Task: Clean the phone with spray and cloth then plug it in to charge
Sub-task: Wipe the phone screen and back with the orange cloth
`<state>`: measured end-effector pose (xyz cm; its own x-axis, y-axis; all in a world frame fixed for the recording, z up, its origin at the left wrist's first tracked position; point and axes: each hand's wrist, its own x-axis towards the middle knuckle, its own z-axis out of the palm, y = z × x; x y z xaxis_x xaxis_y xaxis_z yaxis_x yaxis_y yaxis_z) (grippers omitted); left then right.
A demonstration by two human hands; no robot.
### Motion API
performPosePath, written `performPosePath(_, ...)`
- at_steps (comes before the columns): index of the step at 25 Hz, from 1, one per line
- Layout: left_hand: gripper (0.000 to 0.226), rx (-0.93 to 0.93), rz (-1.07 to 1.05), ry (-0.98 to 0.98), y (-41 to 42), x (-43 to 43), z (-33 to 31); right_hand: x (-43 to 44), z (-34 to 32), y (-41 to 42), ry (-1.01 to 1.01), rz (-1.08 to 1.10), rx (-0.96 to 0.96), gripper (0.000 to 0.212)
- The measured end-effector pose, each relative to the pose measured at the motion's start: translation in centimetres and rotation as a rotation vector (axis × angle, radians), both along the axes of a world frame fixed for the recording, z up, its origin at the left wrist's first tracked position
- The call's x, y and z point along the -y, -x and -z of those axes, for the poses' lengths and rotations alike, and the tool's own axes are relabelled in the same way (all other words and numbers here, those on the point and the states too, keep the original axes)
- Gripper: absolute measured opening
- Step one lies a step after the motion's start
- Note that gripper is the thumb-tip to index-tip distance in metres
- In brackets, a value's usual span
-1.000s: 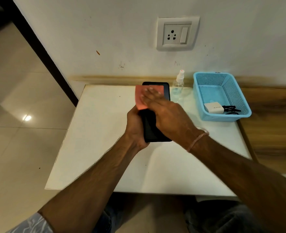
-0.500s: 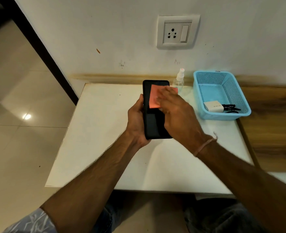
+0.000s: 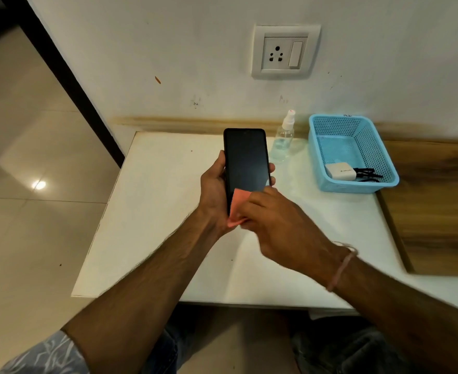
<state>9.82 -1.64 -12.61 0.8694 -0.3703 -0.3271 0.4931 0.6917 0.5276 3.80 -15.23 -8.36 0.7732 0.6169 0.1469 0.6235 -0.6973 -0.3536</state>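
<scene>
My left hand [image 3: 213,188] grips a black phone [image 3: 246,160] upright above the white table [image 3: 152,211], screen facing me. My right hand [image 3: 279,228] holds a small pink cloth [image 3: 238,205] against the phone's lower end. The phone's bottom edge is hidden behind the cloth and fingers. A clear spray bottle [image 3: 283,139] with a white nozzle stands at the back of the table, just right of the phone. A white charger block [image 3: 340,171] with a black cable [image 3: 368,174] lies in the blue basket [image 3: 319,157]. The wall socket [image 3: 285,52] sits above.
A wooden surface [image 3: 438,206] adjoins the table on the right. Tiled floor [image 3: 28,211] lies to the left, beside a dark door frame [image 3: 71,85]. The table's near edge runs above my knees.
My right hand has drawn the pink cloth down the screen, from the phone's top to its lower end. The left hand keeps holding the phone in about the same place.
</scene>
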Motion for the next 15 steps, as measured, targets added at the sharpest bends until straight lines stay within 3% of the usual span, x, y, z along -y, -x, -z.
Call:
performPosePath(4, 0.068, -0.016, 0.014, -0.052, 0.2, 0.3, 0.0, 0.5, -1.2, -3.1, -0.058, 0.315, 0.066, 0.020)
performPosePath(8, 0.074, 0.011, 0.018, -0.005, 0.4, 0.3, 0.2, -1.1, -1.2, -0.9, -0.018, -0.072, -0.100, 0.029)
performPosePath(12, 0.069, -0.027, -0.020, -0.055, 0.1, 0.3, 0.1, -0.1, -1.8, -3.3, -0.061, 0.303, 0.021, 0.021)
performPosePath(15, 0.075, -0.013, -0.017, -0.011, 0.2, 0.1, -0.2, -1.8, -0.7, -0.9, -0.045, 0.066, -0.107, 0.025)
